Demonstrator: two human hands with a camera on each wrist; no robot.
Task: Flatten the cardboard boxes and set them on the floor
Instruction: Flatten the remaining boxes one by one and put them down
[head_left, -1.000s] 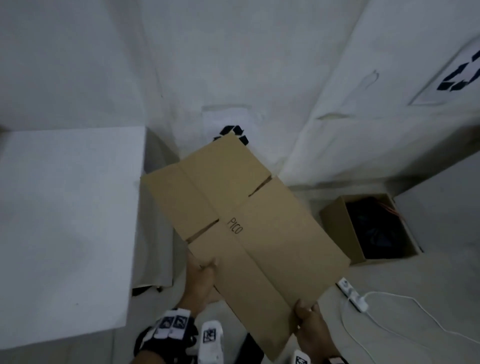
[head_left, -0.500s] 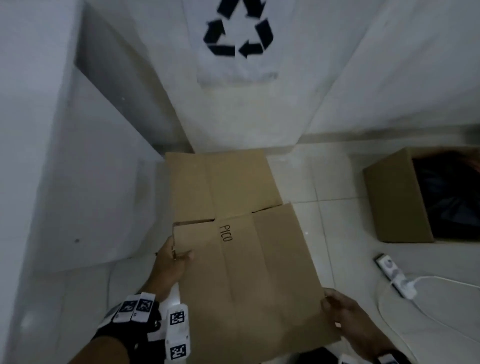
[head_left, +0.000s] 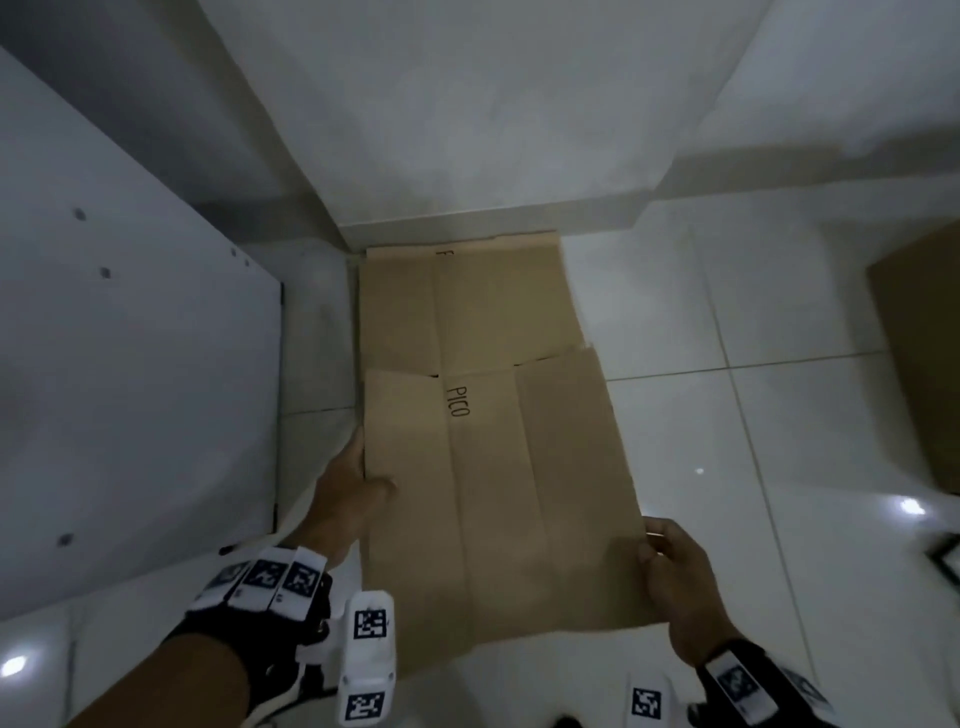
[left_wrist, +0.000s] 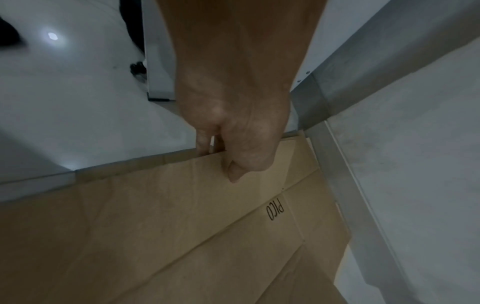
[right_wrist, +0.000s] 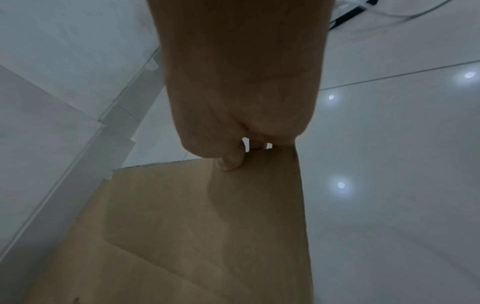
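Observation:
A flattened brown cardboard box (head_left: 498, 467) printed "PICO" lies low over the white tiled floor, its far flaps reaching the wall base. Another flat cardboard edge (head_left: 457, 249) shows beneath its far end. My left hand (head_left: 358, 483) pinches the box's left edge, thumb on top and fingers beneath, as the left wrist view shows (left_wrist: 233, 156). My right hand (head_left: 670, 566) grips the right edge near the near corner, thumb on top (right_wrist: 231, 162). Whether the near end touches the floor is unclear.
A white cabinet panel (head_left: 130, 389) stands close on the left. The wall corner (head_left: 467, 156) lies directly ahead. An upright brown cardboard box (head_left: 924, 353) sits at the right edge. Glossy floor tiles (head_left: 753, 441) spread to the right.
The flattened box has come down from a raised tilt to lie low over the floor against the wall. Both hands kept hold of its edges and lowered with it.

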